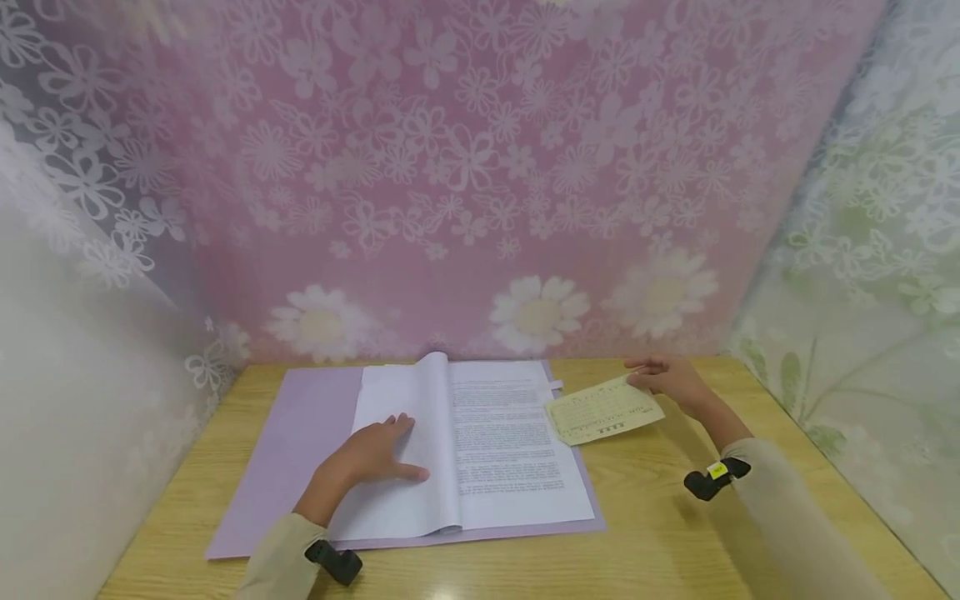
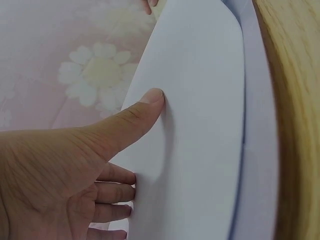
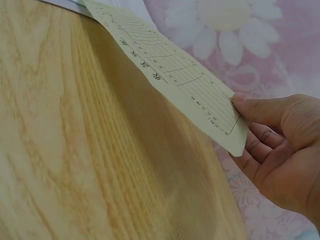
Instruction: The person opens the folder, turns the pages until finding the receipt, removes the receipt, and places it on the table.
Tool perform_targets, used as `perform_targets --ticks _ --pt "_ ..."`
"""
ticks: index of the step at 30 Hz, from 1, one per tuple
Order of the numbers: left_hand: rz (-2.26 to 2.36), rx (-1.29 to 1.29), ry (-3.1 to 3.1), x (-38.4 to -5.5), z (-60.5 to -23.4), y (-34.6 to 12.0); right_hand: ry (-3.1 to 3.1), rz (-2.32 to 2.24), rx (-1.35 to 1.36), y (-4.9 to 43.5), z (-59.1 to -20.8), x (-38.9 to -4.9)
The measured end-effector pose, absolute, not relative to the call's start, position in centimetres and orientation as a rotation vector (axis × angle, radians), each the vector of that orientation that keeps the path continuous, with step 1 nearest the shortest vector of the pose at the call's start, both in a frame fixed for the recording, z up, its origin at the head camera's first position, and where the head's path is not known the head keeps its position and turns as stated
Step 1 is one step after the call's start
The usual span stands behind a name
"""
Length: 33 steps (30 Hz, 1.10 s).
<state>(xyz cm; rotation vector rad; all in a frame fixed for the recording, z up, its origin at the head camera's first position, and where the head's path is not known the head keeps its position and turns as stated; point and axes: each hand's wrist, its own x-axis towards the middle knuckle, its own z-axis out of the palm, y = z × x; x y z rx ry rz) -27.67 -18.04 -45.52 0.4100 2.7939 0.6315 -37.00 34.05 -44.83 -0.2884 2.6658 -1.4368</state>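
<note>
An open purple folder (image 1: pixel 315 433) lies on the table with a stack of printed pages (image 1: pixel 510 450) in it. Several pages are turned over to the left, and their bend rises as a white curl (image 1: pixel 438 442). My left hand (image 1: pixel 371 454) presses on the blank backs of these turned pages, thumb and fingers spread; the left wrist view shows the thumb (image 2: pixel 135 117) lying on the white sheet. At the right, my right hand (image 1: pixel 671 383) pinches a yellow slip of paper (image 1: pixel 603 411) by its far right corner. The slip is tilted, printed with lines and text, and its left end overlaps the pages' edge.
The wooden table (image 1: pixel 637 533) stretches to the right of and in front of the folder. A pink flowered wall (image 1: pixel 465 250) stands right behind it, with further walls at both sides. A small white tab (image 1: pixel 555 385) sticks out at the pages' right edge.
</note>
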Motion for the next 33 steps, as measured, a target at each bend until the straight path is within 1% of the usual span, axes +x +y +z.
perform_targets --ticks 7,20,33 --pt "0.621 0.394 2.794 -27.5 -45.6 -18.1 2.628 -1.489 -0.352 34.4 -45.8 -36.8" --pt "0.633 0.387 2.786 -27.4 -45.3 -17.9 2.700 -1.335 -0.245 36.2 -46.0 -36.3" --pt "0.607 0.402 2.792 -27.5 -45.3 -18.0 2.834 -1.268 -0.276 37.8 -47.4 -36.8"
